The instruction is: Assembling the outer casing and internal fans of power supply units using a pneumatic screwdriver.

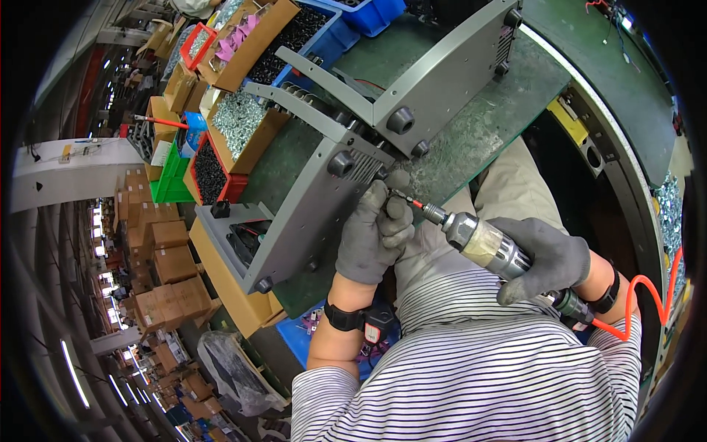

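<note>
My right hand [549, 258], in a grey glove, is wrapped around an air screwdriver [482, 243] with a red hose [648, 291] at its rear. The tool's bit points left, toward my left hand [375, 232], also gloved in grey. Its fingers are pinched together around the bit's tip; what they hold there is too small to make out. Just beyond these fingers stands a grey metal housing [302, 210] with black round feet and vent slots. A second grey housing [449, 81] stands beside it, farther right. Both rest on the green bench top [479, 121].
Along the bench's far left are a cardboard box of silver screws [239, 121], a red bin of black screws [210, 173], a green bin [171, 177] and a blue bin of black parts [335, 37]. A curved metal rail [611, 132] runs at the right. Cartons [173, 265] are stacked leftward.
</note>
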Motion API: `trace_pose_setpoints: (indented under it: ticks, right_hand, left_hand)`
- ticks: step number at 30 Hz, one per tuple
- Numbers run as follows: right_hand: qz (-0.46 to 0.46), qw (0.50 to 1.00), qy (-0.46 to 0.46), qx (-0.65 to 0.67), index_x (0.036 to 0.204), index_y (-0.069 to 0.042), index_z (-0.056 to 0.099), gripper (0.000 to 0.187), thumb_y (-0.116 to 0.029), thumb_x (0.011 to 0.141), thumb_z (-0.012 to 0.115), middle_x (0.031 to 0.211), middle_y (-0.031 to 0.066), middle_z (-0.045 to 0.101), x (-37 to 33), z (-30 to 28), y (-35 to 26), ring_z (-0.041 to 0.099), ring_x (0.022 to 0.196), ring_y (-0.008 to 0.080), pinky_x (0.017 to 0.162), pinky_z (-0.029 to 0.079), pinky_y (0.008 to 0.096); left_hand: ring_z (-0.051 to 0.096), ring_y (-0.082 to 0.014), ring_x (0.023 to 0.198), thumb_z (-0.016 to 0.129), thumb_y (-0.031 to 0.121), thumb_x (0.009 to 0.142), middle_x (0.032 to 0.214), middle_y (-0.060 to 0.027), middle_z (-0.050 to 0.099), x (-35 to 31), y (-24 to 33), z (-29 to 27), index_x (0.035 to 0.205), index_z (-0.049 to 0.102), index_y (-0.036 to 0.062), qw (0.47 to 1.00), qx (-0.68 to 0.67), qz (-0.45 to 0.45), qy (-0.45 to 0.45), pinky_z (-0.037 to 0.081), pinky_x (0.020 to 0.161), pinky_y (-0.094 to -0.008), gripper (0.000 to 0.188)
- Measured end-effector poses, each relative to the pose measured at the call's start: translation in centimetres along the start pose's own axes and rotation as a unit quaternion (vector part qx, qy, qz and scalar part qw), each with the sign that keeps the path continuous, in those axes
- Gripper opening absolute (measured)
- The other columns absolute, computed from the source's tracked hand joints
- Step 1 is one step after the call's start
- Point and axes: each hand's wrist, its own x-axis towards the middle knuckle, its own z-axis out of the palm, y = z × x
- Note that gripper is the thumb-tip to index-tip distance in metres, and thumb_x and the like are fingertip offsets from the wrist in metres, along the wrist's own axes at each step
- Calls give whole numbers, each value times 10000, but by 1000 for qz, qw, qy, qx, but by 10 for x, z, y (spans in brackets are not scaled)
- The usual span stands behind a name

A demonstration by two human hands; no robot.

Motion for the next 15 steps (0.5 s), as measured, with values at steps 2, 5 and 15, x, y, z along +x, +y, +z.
trace_pose_setpoints:
  ticks: [2, 5, 15]
  right_hand:
    - [-44, 999, 12, 5, 1249, 11, 460, 755, -274, 654, 828, 923, 85, 597, 2, 2, 1, 577, 810, 174, 752, 475, 298]
    - [-39, 999, -1, -11, 1254, 11, 454, 759, -267, 657, 830, 933, 83, 596, 2, 1, 3, 574, 807, 170, 756, 474, 288]
    - [-17, 988, -60, 140, 1221, 16, 479, 684, -224, 669, 805, 882, 74, 596, -5, -4, -2, 573, 792, 153, 724, 477, 288]
  left_hand:
    - [293, -40, 488, 479, 306, 959, 619, 46, 419, 0, 1, 0, 1126, 554, 27, 1000, -4, -4, -25, 283, 407, -161, 333]
    - [268, -36, 465, 465, 296, 965, 582, 49, 343, 0, 0, 3, 1117, 560, 17, 997, -41, -15, -58, 272, 396, -159, 331]
    - [298, -42, 486, 496, 344, 946, 591, 47, 360, -18, -1, 19, 1089, 550, -41, 957, 267, 113, -26, 292, 433, -189, 414]
